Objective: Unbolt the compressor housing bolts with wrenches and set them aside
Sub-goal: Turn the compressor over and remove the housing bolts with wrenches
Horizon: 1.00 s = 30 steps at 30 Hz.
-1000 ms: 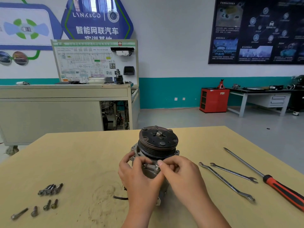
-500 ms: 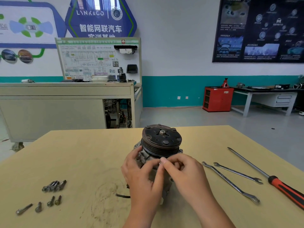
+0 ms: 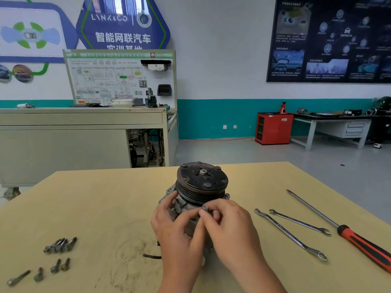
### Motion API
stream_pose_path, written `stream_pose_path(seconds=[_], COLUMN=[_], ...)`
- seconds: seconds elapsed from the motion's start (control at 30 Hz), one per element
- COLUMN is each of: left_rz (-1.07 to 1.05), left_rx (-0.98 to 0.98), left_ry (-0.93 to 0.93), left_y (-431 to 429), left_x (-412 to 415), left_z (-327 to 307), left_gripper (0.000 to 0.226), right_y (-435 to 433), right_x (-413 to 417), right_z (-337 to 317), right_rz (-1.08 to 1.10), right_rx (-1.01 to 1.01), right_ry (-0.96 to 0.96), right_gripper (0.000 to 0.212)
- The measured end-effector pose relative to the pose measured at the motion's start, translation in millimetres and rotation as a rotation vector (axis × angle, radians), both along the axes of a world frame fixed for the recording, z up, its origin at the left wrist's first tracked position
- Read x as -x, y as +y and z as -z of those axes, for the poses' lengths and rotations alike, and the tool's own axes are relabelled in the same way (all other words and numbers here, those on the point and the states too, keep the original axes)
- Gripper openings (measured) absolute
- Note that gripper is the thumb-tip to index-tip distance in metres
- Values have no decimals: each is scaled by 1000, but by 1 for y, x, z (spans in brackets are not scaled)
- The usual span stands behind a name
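- A grey metal compressor (image 3: pixel 202 187) stands mid-way across the tan wooden tabletop (image 3: pixel 105 197), its long axis near upright and its black pulley face tilted toward the far edge.
- The left hand (image 3: pixel 175 231) grips its housing; the right hand (image 3: pixel 230 227) pinches a small bolt head (image 3: pixel 204 207).
- Loose steel bolts (image 3: pixel 60 245) lie near the left edge, two steel wrenches (image 3: pixel 289 233) near the right.
- A teal-banded workshop wall (image 3: pixel 211 115) stands behind.

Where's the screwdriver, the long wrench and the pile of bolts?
screwdriver (image 3: pixel 364 246): head view, on its orange and black handle.
long wrench (image 3: pixel 289 234): head view, on the middle of its shaft.
pile of bolts (image 3: pixel 60 245): head view, on the middle of the bunch.
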<state>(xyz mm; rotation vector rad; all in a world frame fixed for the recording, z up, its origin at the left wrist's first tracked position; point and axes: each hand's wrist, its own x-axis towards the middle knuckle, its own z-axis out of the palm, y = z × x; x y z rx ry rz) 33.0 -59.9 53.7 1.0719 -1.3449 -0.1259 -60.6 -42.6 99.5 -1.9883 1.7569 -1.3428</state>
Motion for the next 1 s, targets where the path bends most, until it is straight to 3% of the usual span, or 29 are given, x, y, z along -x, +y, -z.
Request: stream_pose_path(seconds=[0.17,0.3,0.43,0.57,0.7,0.8,0.83,0.9,0.93,0.97,1.0], left_rz=[38,-89,-221,-184,-52,-71,-89,-175,-198,-244,-349], left_rx=[95,19,-176,-251,-145,-68,-111,-78,-47,-77,-169], left_ry=[154,287,525,920,1266,1187,1293,1299,1159,1141,1016], left_y=[14,30,44,59,63,68,68,70,73,71,70], left_x=[-10,-56,-124,-188,-231,-243,-248,-249,-251,-255,-258], left_z=[-9,14,52,72,83,87,86,87,87,85,79], left_gripper=[19,22,56,44,47,46,46,44,43,40,39], right_y=[18,20,2,-18,-22,-19,-19,-19,-17,-16,-15], right_x=[-15,-64,-137,-214,-269,-291,-296,-305,-308,-311,-313], right_z=[-9,13,50,81,94,99,101,106,106,106,106], right_rz=[-268,-413,-575,-604,-637,-643,-644,-657,-666,-665,-659], right_rx=[204,66,-206,-305,-280,-235,-224,-227,-232,-234,-238], right_ry=[-221,-261,-185,-30,150,221,243,290,314,325,329], right_gripper=[19,13,10,13,13,14,15,16,16,17,19])
